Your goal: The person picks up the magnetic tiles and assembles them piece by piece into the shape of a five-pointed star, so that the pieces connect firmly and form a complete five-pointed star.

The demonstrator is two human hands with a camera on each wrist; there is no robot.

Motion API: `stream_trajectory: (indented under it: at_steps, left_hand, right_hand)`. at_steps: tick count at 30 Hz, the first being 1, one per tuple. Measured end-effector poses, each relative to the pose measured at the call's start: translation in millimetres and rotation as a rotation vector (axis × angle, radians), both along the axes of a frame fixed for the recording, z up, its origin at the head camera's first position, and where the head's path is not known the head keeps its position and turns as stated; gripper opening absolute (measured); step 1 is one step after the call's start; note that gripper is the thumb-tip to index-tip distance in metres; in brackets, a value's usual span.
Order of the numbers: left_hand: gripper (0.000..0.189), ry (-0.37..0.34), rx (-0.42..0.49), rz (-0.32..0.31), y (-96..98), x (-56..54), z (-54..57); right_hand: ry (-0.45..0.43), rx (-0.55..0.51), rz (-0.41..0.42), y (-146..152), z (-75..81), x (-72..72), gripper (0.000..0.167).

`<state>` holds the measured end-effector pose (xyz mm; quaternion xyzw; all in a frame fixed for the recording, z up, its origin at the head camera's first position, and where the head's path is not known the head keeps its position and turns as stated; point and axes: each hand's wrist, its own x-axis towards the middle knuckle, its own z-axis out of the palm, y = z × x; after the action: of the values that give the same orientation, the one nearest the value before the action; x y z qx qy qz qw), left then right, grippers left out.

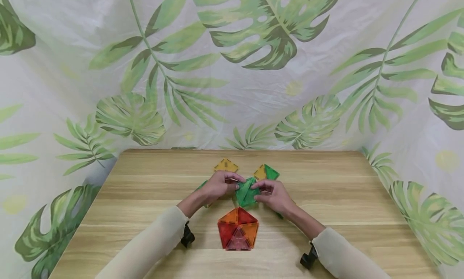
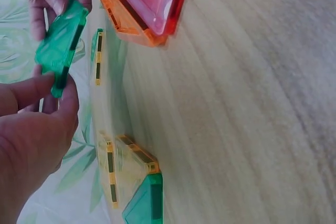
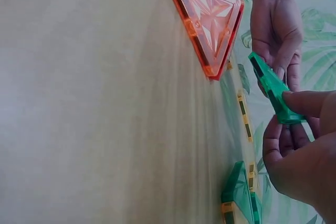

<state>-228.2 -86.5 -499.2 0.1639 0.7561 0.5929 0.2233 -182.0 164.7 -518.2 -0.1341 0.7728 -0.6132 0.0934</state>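
Green translucent magnetic tiles [image 1: 248, 195] are held above the table between both hands, triangular in outline. My left hand [image 1: 219, 186] pinches their left edge between thumb and fingers. On the opposite edge, my right hand [image 1: 274, 195] pinches them the same way. In the right wrist view the green tiles [image 3: 274, 88] appear edge-on, as a thick wedge; how many are stacked or joined I cannot tell. Closer to me, below the hands, a raised five-sided shape [image 1: 238, 230] of red, orange and pink triangular tiles stands on the table.
Yellow tiles [image 1: 226, 165] lie behind the left hand. A joined yellow and green tile pair [image 1: 267, 172] lies behind the right hand. More green and yellow tiles [image 2: 144, 198] lie beside the left hand, partly covered in the head view. Leaf-printed cloth [image 1: 253, 89] hangs beyond the wooden table [image 1: 145, 182].
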Motion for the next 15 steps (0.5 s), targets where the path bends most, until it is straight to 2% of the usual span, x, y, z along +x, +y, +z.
stream_trajectory:
  at_steps: [8, 15]
  left_hand:
    - [0.026, -0.036, 0.015, -0.113, 2.5, -0.2, 1.5]
    - [0.024, -0.142, 0.058, -0.194, 4.6, 0.8, -1.8]
  right_hand:
    - [-0.02, 0.021, 0.0, 6.9, 1.5, 14.7, 0.029]
    - [-0.018, -0.001, 0.029, 8.5, -3.9, 24.8, 0.027]
